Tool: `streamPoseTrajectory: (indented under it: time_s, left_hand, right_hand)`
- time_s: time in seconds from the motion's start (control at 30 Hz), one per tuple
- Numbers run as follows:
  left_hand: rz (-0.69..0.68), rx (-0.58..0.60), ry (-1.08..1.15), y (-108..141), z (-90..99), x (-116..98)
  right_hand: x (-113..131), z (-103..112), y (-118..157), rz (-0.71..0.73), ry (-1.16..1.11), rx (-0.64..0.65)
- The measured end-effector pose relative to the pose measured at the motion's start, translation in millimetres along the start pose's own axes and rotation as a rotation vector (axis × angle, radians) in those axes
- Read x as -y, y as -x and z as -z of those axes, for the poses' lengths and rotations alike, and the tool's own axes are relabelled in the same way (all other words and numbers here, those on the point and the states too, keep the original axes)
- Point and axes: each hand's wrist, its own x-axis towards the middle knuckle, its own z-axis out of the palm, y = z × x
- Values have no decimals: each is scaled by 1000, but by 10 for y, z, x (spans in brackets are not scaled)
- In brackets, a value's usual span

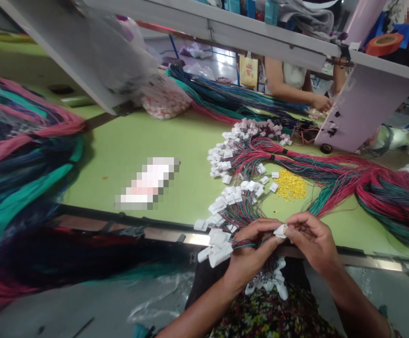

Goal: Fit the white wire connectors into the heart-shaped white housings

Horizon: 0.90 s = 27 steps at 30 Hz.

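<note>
Working position at the near edge of a green work table (137,141), on the wearer's side of a small heap of yellow parts (289,185) and a little left of it. Left hand (250,251) closed, fingers curled firmly round a bundle of thin red, green and black wires (243,244). Right hand (312,239) closed to a pinch, fingertips (289,221) gripping a white plastic connector (280,230), held just beside the left fingers, over the table edge. Further white connectors (218,249) hanging from the same bundle, left of the held one and below the hands. Beyond the yellow heap, a fan of wired white connectors (232,162) spread across the table, on the far left side of the heap; long red-and-green wire hanks (390,197) lying to its right. Step in hand, by judgement: handling connector ends of the wire bundle one at a time, exact action on the held piece hidden by the fingers. Next move, by judgement: calling for a steady square hold on the connector, with the wires kept free of tangles within the bundle.
</note>
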Motion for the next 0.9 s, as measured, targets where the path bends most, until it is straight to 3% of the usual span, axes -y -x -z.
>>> streamPoseTrajectory:
  time_s: [0.23, 0.43, 0.53, 0.6, 0.7, 0.77, 0.83, 0.9]
  left_hand:
    - [44, 24, -44, -17, -13, 14]
    - [119, 137, -15, -27, 40, -92]
    - [308, 198, 211, -97, 172, -150]
    - [426, 159, 337, -171, 247, -179]
    - [451, 152, 332, -265, 260, -201]
    - [443, 169, 261, -292, 203, -200]
    - [419, 197, 165, -294, 127, -187]
    - [372, 232, 63, -286, 58, -162]
  right_hand:
    - [21, 35, -20, -88, 15, 66]
    - [34, 149, 130, 117, 306, 82]
    - [57, 274, 233, 177, 467, 237]
    - [20, 340, 309, 212, 610, 415]
    - [-113, 372, 407, 225, 775, 641]
    - [-183, 366, 429, 228, 804, 714]
    - [-175, 355, 402, 248, 792, 673]
    - [-81, 327, 334, 322, 731, 486]
